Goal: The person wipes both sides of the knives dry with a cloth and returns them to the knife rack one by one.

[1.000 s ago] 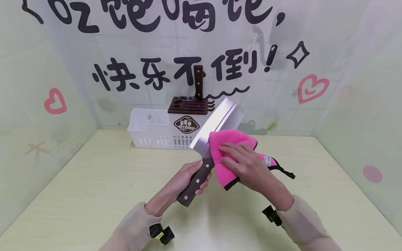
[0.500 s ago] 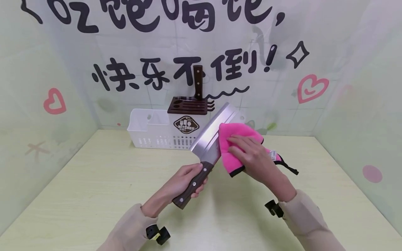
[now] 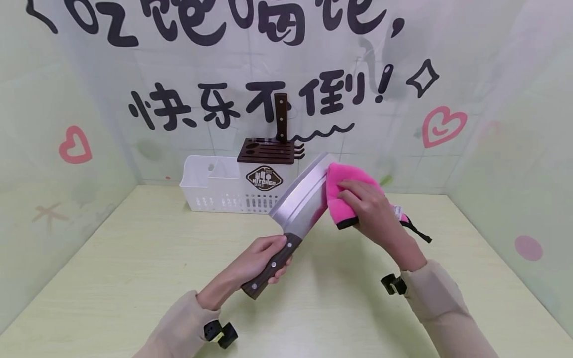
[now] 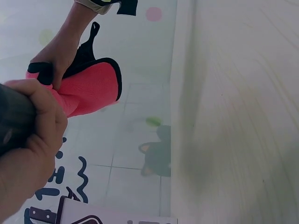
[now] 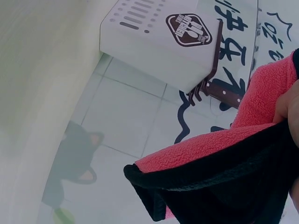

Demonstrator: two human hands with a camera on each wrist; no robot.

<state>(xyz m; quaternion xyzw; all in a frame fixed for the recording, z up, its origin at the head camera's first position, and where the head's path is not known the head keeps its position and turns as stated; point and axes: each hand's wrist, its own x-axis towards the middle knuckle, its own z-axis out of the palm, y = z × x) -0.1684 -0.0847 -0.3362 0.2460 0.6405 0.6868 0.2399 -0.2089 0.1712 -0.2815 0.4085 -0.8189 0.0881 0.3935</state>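
A cleaver (image 3: 304,201) with a broad silver blade and a dark riveted handle is held tilted above the table, its blade up and to the right. My left hand (image 3: 255,261) grips the handle; in the left wrist view that hand (image 4: 42,133) curls round the dark handle end. A pink cloth (image 3: 344,186) with black edging lies against the upper right part of the blade. My right hand (image 3: 370,211) holds the cloth over the blade, its thumb hidden in the head view. In the right wrist view the cloth (image 5: 196,149) hangs folded and hides the blade.
A white perforated holder (image 3: 210,186) stands at the back of the table (image 3: 134,278). Its brown slotted top (image 3: 266,151) bears an upright knife handle (image 3: 281,118). Small hooks stick out at its right side. Patterned walls enclose the back and sides.
My right hand and the cloth have slid up and right along the blade, from near the handle towards its far end. My left hand and the cleaver have shifted slightly down and left.
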